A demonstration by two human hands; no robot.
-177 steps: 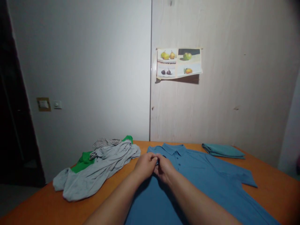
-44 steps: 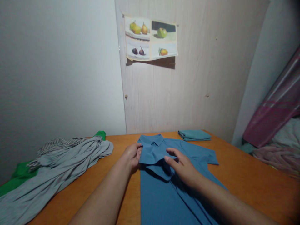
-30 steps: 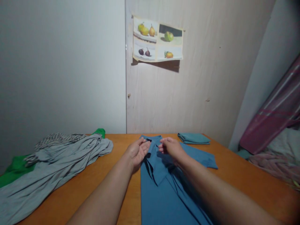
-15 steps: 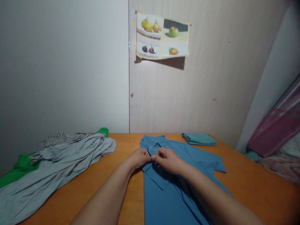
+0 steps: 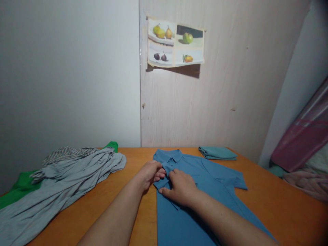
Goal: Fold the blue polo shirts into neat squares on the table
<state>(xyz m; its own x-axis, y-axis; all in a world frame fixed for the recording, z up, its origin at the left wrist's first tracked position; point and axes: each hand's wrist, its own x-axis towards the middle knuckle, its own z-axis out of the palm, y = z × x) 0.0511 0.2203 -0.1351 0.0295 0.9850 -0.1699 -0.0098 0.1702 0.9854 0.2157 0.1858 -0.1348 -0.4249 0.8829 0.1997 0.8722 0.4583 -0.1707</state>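
A blue polo shirt (image 5: 205, 177) lies on the orange table (image 5: 269, 201), collar toward the wall, its left sleeve folded in over the body. My left hand (image 5: 150, 174) is curled at the shirt's left edge near the shoulder, fingers pinching the fabric. My right hand (image 5: 179, 188) lies palm down on the folded sleeve, fingers pressed flat on the cloth. The right sleeve is spread out toward the table's right side.
A heap of grey clothes (image 5: 64, 181) with a striped piece and a green garment (image 5: 17, 188) covers the table's left. A folded teal cloth (image 5: 217, 153) sits at the back right. Pink bedding (image 5: 302, 150) lies beyond the table's right edge.
The left sleeve has been folded over the shirt's body. Since half a second ago my right hand has dropped from a pinch near the collar to press flat on the fold.
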